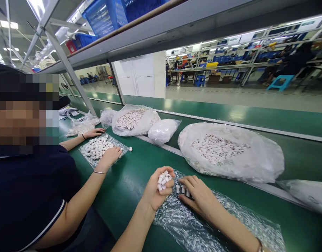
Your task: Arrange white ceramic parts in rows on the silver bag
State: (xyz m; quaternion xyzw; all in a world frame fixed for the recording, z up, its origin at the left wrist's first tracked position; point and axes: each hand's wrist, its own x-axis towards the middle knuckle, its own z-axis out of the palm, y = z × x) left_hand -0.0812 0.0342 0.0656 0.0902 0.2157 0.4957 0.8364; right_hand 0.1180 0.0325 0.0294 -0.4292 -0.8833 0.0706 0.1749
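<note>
My left hand [158, 187] is closed around several small white plastic fittings [164, 178], tube-shaped with a flange; one shows its open bore. Just right of it, my right hand [199, 194] rests over a clear plastic sheet [187, 224] on the green workbench. Its thumb and fingers bend around a short row of the same white fittings [182, 189], standing on the sheet's far left corner. The fingertips hide part of that row. A large open clear bag [221, 148] full of white fittings lies beyond both hands.
At left, a co-worker's hands [110, 157] are at a pile of white fittings [97, 145] on another clear sheet. One loose fitting [130, 149] lies nearby. Further bags [131, 119] stand along the bench's back edge. A shelf [150, 31] with blue baskets [105, 17] hangs overhead.
</note>
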